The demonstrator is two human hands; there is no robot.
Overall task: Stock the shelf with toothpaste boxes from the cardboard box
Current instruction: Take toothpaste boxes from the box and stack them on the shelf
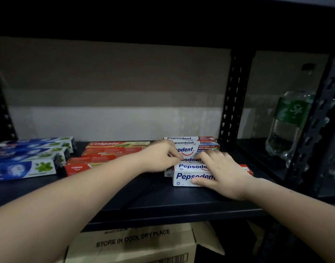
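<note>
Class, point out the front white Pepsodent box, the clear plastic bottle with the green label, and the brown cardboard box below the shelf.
Front white Pepsodent box (183, 177): head view, front face.
Clear plastic bottle with green label (291, 112): head view, label.
Brown cardboard box (132, 243): head view, printed flap.

Left hand (160, 155) fingers curled, right hand (222, 172) fingers spread flat
</note>
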